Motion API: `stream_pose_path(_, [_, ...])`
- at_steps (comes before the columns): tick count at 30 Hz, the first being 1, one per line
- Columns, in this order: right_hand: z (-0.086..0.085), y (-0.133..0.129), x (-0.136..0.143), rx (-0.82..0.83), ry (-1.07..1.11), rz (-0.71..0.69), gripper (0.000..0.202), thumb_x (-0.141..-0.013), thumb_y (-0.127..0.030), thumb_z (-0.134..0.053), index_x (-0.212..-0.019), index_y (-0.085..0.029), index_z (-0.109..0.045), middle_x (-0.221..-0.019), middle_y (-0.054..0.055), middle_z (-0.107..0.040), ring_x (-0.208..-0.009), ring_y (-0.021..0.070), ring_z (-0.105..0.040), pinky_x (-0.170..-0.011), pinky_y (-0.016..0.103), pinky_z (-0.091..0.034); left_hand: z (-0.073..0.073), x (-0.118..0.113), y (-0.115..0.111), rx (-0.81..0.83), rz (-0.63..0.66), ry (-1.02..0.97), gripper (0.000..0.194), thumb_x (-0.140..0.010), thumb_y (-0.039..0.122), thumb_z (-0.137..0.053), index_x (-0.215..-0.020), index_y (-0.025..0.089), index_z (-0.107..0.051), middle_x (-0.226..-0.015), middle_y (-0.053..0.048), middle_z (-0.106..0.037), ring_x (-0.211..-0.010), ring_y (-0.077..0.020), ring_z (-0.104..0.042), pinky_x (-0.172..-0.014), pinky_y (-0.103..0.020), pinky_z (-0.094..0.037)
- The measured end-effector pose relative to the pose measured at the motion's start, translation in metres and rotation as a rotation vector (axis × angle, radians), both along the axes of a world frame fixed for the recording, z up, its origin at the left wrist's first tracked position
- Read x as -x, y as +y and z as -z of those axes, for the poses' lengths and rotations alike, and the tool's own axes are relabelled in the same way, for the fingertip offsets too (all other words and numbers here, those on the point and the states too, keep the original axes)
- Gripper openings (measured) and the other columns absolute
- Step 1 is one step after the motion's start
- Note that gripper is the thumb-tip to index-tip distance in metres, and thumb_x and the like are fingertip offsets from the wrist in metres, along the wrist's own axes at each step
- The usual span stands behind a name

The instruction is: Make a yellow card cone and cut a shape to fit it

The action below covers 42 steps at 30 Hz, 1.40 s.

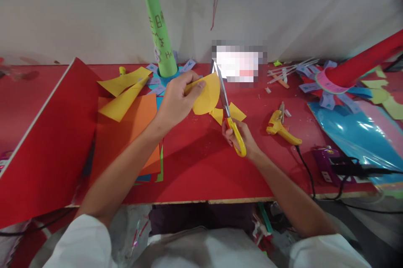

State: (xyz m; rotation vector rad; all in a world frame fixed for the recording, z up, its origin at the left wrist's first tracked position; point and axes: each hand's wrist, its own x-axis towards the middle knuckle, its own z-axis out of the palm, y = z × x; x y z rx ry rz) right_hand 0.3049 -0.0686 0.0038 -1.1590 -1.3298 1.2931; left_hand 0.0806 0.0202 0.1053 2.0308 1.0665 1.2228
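My left hand (179, 98) pinches a yellow paper piece (208, 94) with a rounded lower edge, thumb on top. Yellow-handled scissors (234, 129) are held in my right hand (241, 136); their blades point up and away, along the right edge of the paper. Whether the blades touch the paper is unclear. Below the held piece, yellow scraps (236, 112) lie on the red table (201, 175). Just behind my left hand stands a green paper cone (160, 37) with writing on it, in a blue ring base.
Yellow sheets (126, 96) and orange paper (126, 134) lie left, beside a raised red board (53, 146). Right are a yellow glue gun (280, 127), a purple box (330, 163), blue wrapped sheets (349, 129) and a red cone (362, 64). A blurred bright screen (241, 64) stands behind.
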Motion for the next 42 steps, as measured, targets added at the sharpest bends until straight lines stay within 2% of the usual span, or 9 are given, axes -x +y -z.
stream_pose_path(8, [0.001,0.001,0.000,-0.021,0.011,-0.107,0.077,-0.076,-0.101,-0.066,-0.083,-0.025,-0.054,-0.069,-0.004,-0.045,-0.058,0.0116,-0.036,-0.047,0.028,-0.033,-0.005,0.007,0.003,0.000,0.028,0.044,0.028,-0.101,0.031,-0.068,-0.076,0.023,-0.056,-0.068,0.001,-0.051,-0.063,-0.0155,-0.046,-0.060,-0.032,-0.043])
stream_pose_path(17, [-0.001,0.002,-0.001,0.007,0.015,-0.044,0.074,-0.077,-0.095,-0.074,-0.075,-0.026,-0.049,-0.066,-0.004,-0.042,-0.058,0.0118,-0.035,-0.045,0.027,-0.028,-0.007,0.009,0.004,0.043,0.041,0.042,0.029,-0.101,0.032,-0.071,-0.077,0.023,-0.058,-0.067,0.001,-0.050,-0.064,-0.0168,-0.050,-0.065,-0.034,-0.048])
stream_pose_path(24, [-0.004,0.000,-0.001,-0.023,-0.013,-0.117,0.076,-0.077,-0.100,-0.067,-0.084,-0.025,-0.053,-0.069,-0.004,-0.044,-0.061,0.0123,-0.036,-0.049,0.028,-0.032,-0.012,0.013,0.003,0.064,0.057,0.081,0.035,-0.103,0.040,-0.073,-0.077,0.022,-0.058,-0.069,0.001,-0.049,-0.062,-0.0151,-0.046,-0.062,-0.033,-0.042])
stream_pose_path(28, [0.000,0.002,-0.002,0.023,-0.025,-0.067,0.071,-0.080,-0.093,-0.071,-0.081,-0.026,-0.052,-0.069,-0.004,-0.043,-0.061,0.0129,-0.036,-0.049,0.029,-0.031,-0.013,0.015,0.003,0.056,0.045,0.115,0.035,-0.105,0.042,-0.071,-0.078,0.023,-0.059,-0.069,0.001,-0.050,-0.063,-0.0151,-0.047,-0.061,-0.033,-0.043])
stream_pose_path(31, [-0.001,0.003,-0.004,0.050,-0.099,0.001,0.061,-0.085,-0.081,-0.075,-0.076,-0.026,-0.049,-0.067,-0.003,-0.042,-0.058,0.0130,-0.035,-0.047,0.029,-0.029,-0.012,0.016,0.004,0.041,0.045,0.123,0.034,-0.105,0.041,-0.071,-0.079,0.023,-0.060,-0.068,0.001,-0.051,-0.065,-0.0159,-0.049,-0.062,-0.033,-0.045])
stream_pose_path(35, [-0.006,0.002,-0.007,0.053,-0.190,0.022,0.048,-0.087,-0.066,-0.076,-0.078,-0.026,-0.052,-0.065,-0.003,-0.044,-0.055,0.0125,-0.037,-0.046,0.029,-0.029,-0.013,0.017,0.005,0.041,0.068,0.107,0.031,-0.105,0.037,-0.070,-0.080,0.022,-0.061,-0.070,0.001,-0.054,-0.066,-0.0159,-0.052,-0.062,-0.033,-0.047])
stream_pose_path(39, [-0.006,0.001,-0.006,0.048,-0.206,0.041,0.053,-0.084,-0.071,-0.077,-0.075,-0.026,-0.050,-0.061,-0.004,-0.042,-0.053,0.0121,-0.037,-0.046,0.029,-0.029,-0.012,0.017,0.005,0.050,0.076,0.072,0.028,-0.104,0.036,-0.071,-0.082,0.021,-0.063,-0.074,0.000,-0.057,-0.066,-0.0149,-0.055,-0.060,-0.031,-0.047])
stream_pose_path(42, [-0.004,0.002,-0.006,0.010,-0.241,0.077,0.057,-0.089,-0.078,-0.069,-0.076,-0.026,-0.049,-0.061,-0.004,-0.042,-0.053,0.0128,-0.037,-0.048,0.030,-0.030,-0.008,0.017,0.007,0.087,0.063,0.000,0.028,-0.105,0.042,-0.073,-0.088,0.021,-0.064,-0.078,-0.001,-0.059,-0.065,-0.0135,-0.057,-0.057,-0.029,-0.049])
